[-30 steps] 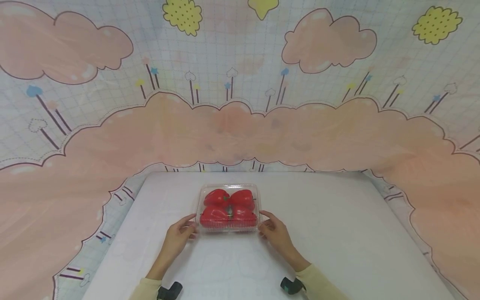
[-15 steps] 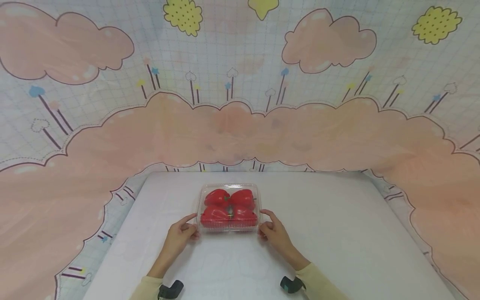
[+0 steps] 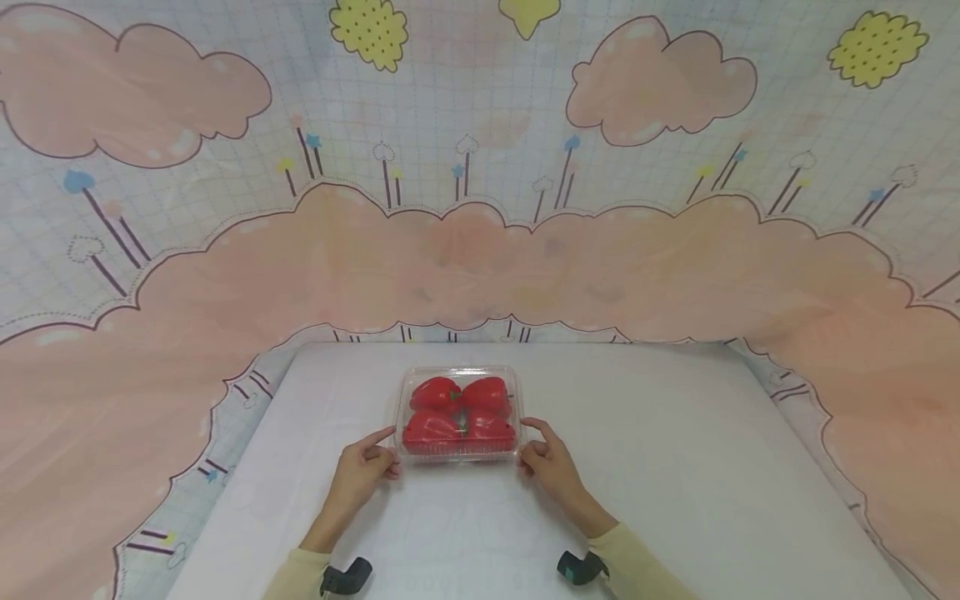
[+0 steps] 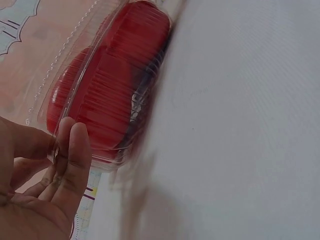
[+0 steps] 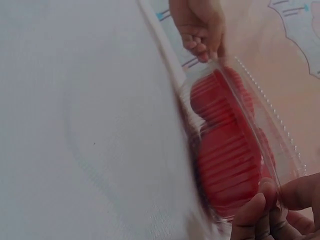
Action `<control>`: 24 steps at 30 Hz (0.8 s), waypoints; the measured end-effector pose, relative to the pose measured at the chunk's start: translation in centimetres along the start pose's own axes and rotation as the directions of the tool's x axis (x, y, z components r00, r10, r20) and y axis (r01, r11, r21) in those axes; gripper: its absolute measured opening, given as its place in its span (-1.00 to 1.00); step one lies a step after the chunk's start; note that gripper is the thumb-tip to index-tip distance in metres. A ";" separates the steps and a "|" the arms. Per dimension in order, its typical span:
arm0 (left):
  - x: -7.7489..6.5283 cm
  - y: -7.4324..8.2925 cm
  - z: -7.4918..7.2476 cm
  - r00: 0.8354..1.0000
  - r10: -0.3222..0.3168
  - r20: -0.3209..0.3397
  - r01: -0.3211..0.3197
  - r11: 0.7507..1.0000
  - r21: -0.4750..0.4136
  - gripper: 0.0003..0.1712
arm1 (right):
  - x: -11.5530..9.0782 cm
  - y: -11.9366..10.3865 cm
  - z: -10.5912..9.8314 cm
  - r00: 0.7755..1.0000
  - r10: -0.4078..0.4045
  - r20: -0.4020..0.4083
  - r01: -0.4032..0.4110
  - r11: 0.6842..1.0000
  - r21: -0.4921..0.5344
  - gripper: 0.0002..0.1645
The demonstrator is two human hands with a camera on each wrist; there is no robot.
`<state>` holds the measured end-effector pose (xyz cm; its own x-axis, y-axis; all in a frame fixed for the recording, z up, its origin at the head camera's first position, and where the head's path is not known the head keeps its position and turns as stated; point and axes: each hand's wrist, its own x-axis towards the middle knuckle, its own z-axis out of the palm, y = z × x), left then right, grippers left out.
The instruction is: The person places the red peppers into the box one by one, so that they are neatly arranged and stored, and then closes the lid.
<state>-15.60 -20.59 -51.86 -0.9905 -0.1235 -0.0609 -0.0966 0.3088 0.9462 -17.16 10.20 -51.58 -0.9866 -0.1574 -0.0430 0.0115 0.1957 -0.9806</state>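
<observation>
A clear plastic clamshell box [image 3: 461,372] sits on the white table, its lid down. Inside show several red bell peppers [image 3: 431,429] with green stems. My left hand [image 3: 356,473] pinches the box's rim at the near left corner; the left wrist view has the thumb and fingers on either side of that rim [image 4: 82,80]. At the near right corner my right hand [image 3: 553,469] does the same, as the right wrist view confirms, with the fingers [image 5: 250,210] against the ribbed side. Whether the box's base touches the table is hard to tell.
The white table [image 3: 675,467] extends on both sides of the box and in front of it. Behind and around it hangs a cloth [image 3: 480,267] printed with clouds. Dark wrist cameras [image 3: 348,575] sit by each sleeve.
My left fingers have drawn in slightly at the near left corner, and the right fingers curl a little more. The box stays almost in the same place; the whole view shifts slightly.
</observation>
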 end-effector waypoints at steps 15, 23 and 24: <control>0.1 -0.4 0.3 1.000 -0.009 0.000 0.009 0.999 -0.046 -0.43 | 1.0 2.4 0.3 1.000 0.012 -0.008 -0.012 0.999 -0.034 -0.30; 0.3 -0.6 0.4 1.000 -0.005 0.005 0.005 0.999 -0.054 -0.44 | 1.0 2.2 0.1 1.000 -0.004 0.012 0.005 0.999 -0.033 -0.30; 0.3 -0.6 0.4 1.000 -0.004 0.005 0.005 0.999 -0.053 -0.44 | 1.0 2.2 0.1 1.000 0.006 0.010 -0.005 1.000 -0.025 -0.30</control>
<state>-15.90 -20.50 -52.60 -0.9905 -0.1198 -0.0668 -0.0960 0.2576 0.9615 -18.14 10.38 -53.75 -0.9848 -0.1664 -0.0505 0.0126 0.2211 -0.9752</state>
